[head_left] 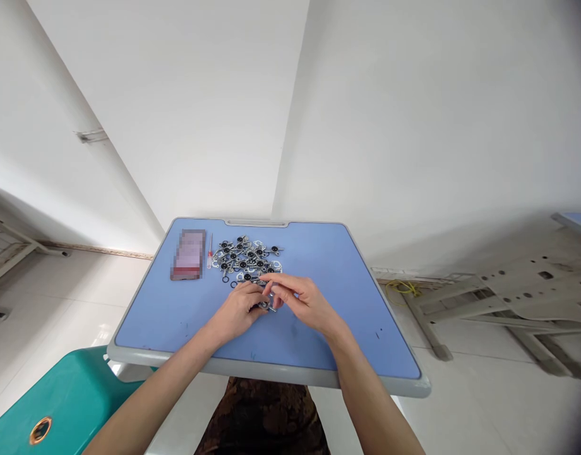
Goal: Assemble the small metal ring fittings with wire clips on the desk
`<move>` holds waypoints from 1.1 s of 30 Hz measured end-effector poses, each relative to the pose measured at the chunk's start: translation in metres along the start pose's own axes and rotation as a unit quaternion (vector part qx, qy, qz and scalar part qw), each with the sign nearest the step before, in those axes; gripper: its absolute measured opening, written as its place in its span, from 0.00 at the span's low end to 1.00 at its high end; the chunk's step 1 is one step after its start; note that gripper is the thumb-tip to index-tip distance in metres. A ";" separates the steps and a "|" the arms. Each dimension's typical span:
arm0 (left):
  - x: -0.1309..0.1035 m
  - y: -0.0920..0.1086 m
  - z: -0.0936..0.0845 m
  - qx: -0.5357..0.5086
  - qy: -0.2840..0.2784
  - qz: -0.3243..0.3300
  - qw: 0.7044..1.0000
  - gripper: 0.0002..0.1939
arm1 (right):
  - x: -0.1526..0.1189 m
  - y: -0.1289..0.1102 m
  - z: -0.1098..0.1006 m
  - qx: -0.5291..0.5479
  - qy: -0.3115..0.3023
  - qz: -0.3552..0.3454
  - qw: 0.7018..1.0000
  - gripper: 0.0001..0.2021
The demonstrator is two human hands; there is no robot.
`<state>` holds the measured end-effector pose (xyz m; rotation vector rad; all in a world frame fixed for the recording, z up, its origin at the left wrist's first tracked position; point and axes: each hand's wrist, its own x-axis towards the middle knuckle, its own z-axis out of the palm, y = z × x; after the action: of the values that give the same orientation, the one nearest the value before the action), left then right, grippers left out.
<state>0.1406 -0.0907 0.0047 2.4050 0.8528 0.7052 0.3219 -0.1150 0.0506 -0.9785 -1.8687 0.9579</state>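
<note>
My left hand (241, 309) is closed around a small metal part with a black piece (266, 305), just above the near middle of the blue tabletop. Over the same part, my right hand (297, 296) has its thumb and fingers pinched together; whatever is between the fingertips is too small to make out. Right beyond both hands spreads a pile of small metal parts with black round caps (243, 256). Flat pale metal plates lie mixed among them. Black rubber rings (233, 284) rest at the pile's near left side.
A screwdriver with a red and clear handle (209, 258) lies left of the pile, beside a phone (188, 256) with a blurred screen. The blue desk (338, 272) stands against a white wall. A green stool (67, 392) is at the lower left, desk frames (503, 303) at right.
</note>
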 end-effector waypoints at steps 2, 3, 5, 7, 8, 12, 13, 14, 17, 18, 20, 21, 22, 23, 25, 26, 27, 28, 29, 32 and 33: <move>0.000 -0.001 0.001 -0.001 0.003 0.002 1.000 0.07 | 0.000 0.003 0.002 -0.017 0.028 -0.006 0.999 0.09; 0.000 -0.001 0.001 -0.001 0.005 0.002 1.000 0.07 | 0.001 0.006 0.004 -0.034 0.043 -0.008 0.998 0.08; -0.001 -0.002 0.002 0.000 0.010 0.002 1.000 0.07 | 0.001 0.011 0.008 -0.075 0.076 -0.008 0.994 0.07; -0.001 -0.003 0.003 0.004 0.012 0.002 1.000 0.06 | 0.002 0.015 0.011 -0.100 0.102 -0.015 0.990 0.06; -0.001 -0.003 0.004 0.006 0.012 0.003 1.000 0.06 | 0.002 0.017 0.012 -0.108 0.111 -0.022 0.988 0.07; -0.001 -0.002 0.003 0.004 0.012 0.003 1.000 0.05 | 0.003 0.019 0.012 -0.126 0.109 -0.062 0.984 0.07; -0.001 -0.001 0.003 0.004 0.011 0.002 1.000 0.05 | 0.003 0.019 0.011 -0.126 0.105 -0.067 0.984 0.06; -0.001 -0.001 0.003 0.004 0.012 0.001 1.000 0.05 | 0.003 0.018 0.011 -0.123 0.099 -0.066 0.985 0.06; -0.001 -0.003 0.003 0.001 0.017 0.001 1.000 0.07 | 0.001 0.013 0.009 -0.099 0.079 -0.046 0.991 0.08; -0.001 -0.004 0.004 -0.001 0.019 0.001 1.000 0.08 | 0.001 0.012 0.007 -0.090 0.069 -0.041 0.993 0.09; -0.001 -0.005 0.004 -0.004 0.025 0.002 1.000 0.08 | 0.000 0.009 0.005 -0.069 0.053 -0.037 0.996 0.11; -0.001 -0.006 0.005 -0.004 0.027 0.003 1.000 0.08 | 0.000 0.009 0.004 -0.059 0.049 -0.038 0.996 0.11; -0.001 -0.006 0.005 -0.003 0.030 0.004 1.000 0.08 | 0.001 0.009 0.003 -0.048 0.049 -0.040 0.997 0.11; -0.001 -0.007 0.005 -0.002 0.032 0.006 0.999 0.07 | 0.001 0.009 0.002 -0.041 0.056 -0.042 0.997 0.10; -0.001 -0.006 0.005 0.001 0.033 0.007 0.999 0.07 | 0.002 0.011 0.002 -0.044 0.083 -0.043 0.995 0.07; -0.001 -0.006 0.005 0.003 0.034 0.006 0.999 0.06 | 0.002 0.012 0.003 -0.056 0.100 -0.044 0.992 0.06; -0.001 -0.006 0.006 0.006 0.035 0.004 0.999 0.06 | 0.003 0.014 0.004 -0.073 0.117 -0.046 0.989 0.05; -0.001 -0.005 0.006 0.009 0.036 0.001 0.999 0.06 | 0.003 0.015 0.005 -0.090 0.131 -0.049 0.986 0.05; -0.001 -0.005 0.006 0.012 0.038 0.000 0.999 0.06 | 0.003 0.017 0.007 -0.106 0.139 -0.054 0.983 0.05; -0.001 -0.005 0.006 0.019 0.039 0.002 0.999 0.06 | 0.003 0.020 0.008 -0.140 0.137 -0.072 0.978 0.07; -0.001 -0.005 0.006 0.020 0.038 0.003 0.999 0.06 | 0.003 0.020 0.008 -0.151 0.130 -0.079 0.977 0.07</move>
<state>0.1417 -0.0890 -0.0034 2.4315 0.8981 0.7933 0.3192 -0.1062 0.0310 -1.0581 -1.8652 0.4353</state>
